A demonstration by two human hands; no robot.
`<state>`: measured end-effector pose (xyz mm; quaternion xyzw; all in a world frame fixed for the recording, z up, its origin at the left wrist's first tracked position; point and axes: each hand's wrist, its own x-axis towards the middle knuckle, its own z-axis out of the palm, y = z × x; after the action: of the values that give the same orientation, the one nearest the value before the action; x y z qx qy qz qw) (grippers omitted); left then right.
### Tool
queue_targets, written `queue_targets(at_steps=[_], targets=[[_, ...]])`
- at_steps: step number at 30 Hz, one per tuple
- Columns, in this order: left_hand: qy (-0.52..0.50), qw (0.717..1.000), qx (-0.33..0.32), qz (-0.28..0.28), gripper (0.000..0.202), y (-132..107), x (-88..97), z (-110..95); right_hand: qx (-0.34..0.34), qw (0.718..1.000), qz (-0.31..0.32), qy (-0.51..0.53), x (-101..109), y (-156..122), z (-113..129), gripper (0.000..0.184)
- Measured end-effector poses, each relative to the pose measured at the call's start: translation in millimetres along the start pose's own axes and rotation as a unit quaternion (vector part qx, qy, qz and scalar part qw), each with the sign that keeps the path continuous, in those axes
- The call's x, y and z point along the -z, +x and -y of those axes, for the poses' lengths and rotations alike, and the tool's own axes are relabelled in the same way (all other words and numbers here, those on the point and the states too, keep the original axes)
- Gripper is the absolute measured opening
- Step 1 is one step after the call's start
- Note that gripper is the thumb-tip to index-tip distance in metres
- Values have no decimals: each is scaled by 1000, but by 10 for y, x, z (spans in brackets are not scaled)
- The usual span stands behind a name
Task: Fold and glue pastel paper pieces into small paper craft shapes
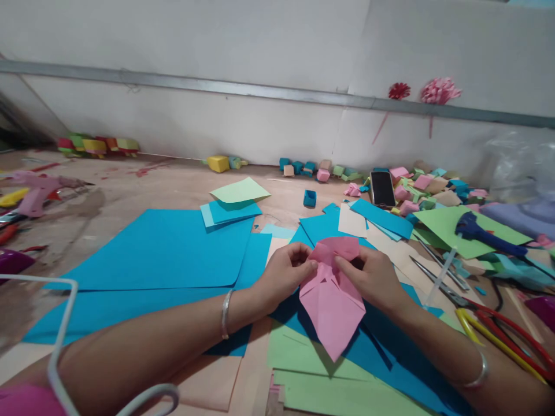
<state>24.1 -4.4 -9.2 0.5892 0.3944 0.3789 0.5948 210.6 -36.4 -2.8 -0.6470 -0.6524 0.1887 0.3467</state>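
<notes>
A sheet of pink paper (333, 312), partly folded with creases and a pointed lower end, is held up over the table. My left hand (288, 271) pinches its upper left edge between thumb and fingers. On the opposite side, my right hand (368, 274) grips the upper right part, its thumb pressing on the front near the middle folds. The fingers behind the paper are partly hidden. Beneath both hands lie blue paper sheets (173, 248) and green paper sheets (321, 393).
Scissors (481, 312) and a blue glue gun (489, 234) lie on the right. A phone (382, 189) rests by a heap of folded paper cubes (422, 182). At far left is a pink glue gun (37, 193). A white wire frame (65, 323) stands near my left arm.
</notes>
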Motion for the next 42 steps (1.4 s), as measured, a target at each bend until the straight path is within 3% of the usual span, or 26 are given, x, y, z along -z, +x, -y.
queue_targets(at_steps=[6, 15, 19, 28, 34, 42], targets=[[8, 999, -1, 50, 22, -41, -2, -44, 9, 1000, -5, 3, -24, 2, 1, 29], [49, 998, -11, -26, 13, -6, -22, -30, 51, 999, 5, 2, -47, -84, 88, 20], [39, 999, -10, -17, 16, -5, -15, -35, 76, 997, -14, -8, -32, -90, 88, 20], [-18, 1000, -9, 5, 24, -60, -24, -95, 61, 998, -6, -19, -53, -61, 52, 23], [-1, 999, -34, 33, 22, -53, -11, -67, 62, 998, -3, -7, -68, -69, 37, 22], [27, 998, -55, 26, 15, -60, -29, -105, 61, 998, -11, -5, -33, -39, 24, 23]])
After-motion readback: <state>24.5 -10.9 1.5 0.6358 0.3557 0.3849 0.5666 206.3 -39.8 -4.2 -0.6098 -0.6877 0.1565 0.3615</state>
